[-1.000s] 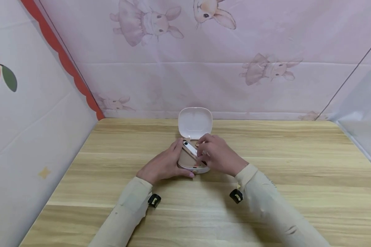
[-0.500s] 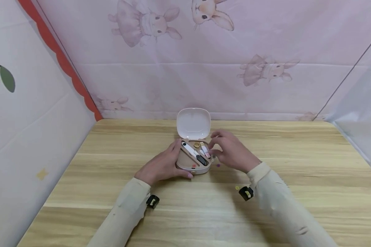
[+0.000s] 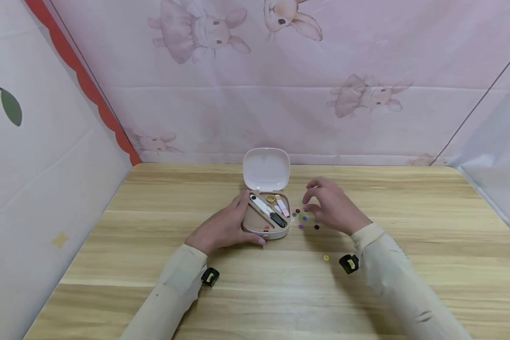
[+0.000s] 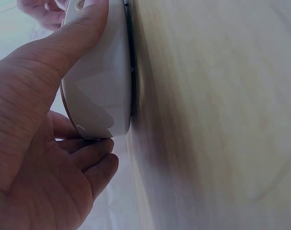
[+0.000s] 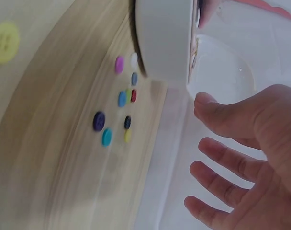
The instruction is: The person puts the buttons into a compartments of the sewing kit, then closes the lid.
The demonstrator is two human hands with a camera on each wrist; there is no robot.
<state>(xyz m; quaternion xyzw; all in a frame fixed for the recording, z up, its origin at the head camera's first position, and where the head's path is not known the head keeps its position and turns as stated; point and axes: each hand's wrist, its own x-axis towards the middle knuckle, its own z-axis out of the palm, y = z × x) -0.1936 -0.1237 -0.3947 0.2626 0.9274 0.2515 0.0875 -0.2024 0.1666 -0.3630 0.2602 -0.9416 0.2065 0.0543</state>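
Box (image 3: 276, 234): near the bench's (image 3: 174, 189) far edge, lid (image 3: 266, 165) up, leaving compartments (image 3: 255, 220) reachable.
Left hand (image 3: 221, 225): curled round the box's left side, apparently steadying it.
Right hand (image 3: 335, 208): relaxed, seemingly empty, beside loose buttons (image 3: 301, 227) right of the box.

The box (image 3: 277, 234) is white, buttons (image 5: 122, 99) multicoloured, table (image 3: 255, 297) wood-grained, and backdrop (image 3: 289, 66) pink with rabbits.

White box (image 3: 255, 220), upright, lid (image 3: 266, 168) raised, gripped by the left hand (image 3: 223, 224). Round buttons (image 5: 99, 121), mixed colours, lie scattered beneath and beside the right hand (image 3: 337, 208).
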